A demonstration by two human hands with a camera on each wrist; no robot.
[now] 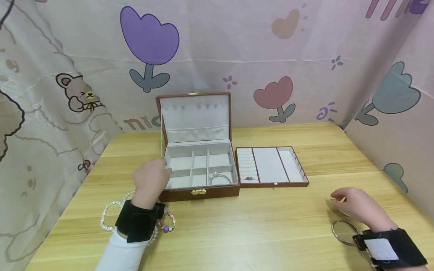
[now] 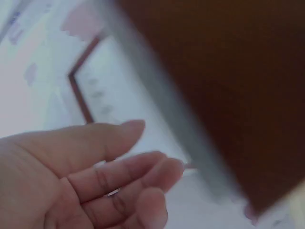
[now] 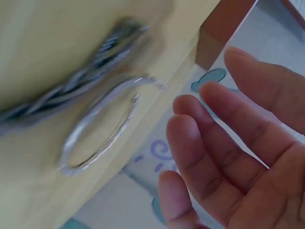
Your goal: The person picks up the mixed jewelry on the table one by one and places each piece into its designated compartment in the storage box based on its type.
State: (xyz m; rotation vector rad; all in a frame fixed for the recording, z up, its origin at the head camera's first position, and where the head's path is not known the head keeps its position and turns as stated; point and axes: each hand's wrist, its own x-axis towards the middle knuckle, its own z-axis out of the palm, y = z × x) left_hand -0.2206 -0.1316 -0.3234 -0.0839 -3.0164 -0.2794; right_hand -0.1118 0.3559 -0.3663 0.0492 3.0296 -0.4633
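On my feed, a round silver metal bangle (image 1: pixel 333 230) lies on the pale wood-grain worktop (image 1: pixel 257 229) just beside the right hand (image 1: pixel 361 207), its loosely bent fingers empty. I have the left hand (image 1: pixel 150 180), fingers slack and empty, by the left side of the open brown jewellery box (image 1: pixel 183 195).

From the near side, the head camera is looking forward and down across the desk (image 1: pixel 257 233), facing the printed cloth (image 1: pixel 210 71) from well back. The left wrist camera, tilted, is looking past the left fingers (image 2: pixel 114 176), with the jewelry box (image 1: pixel 200 194) very near; the head view is sharing it. The right wrist camera, rolled over, is looking past the right fingers (image 3: pixel 224 148) at close silver bangles (image 3: pixel 78 126), an area the head view is sharing.
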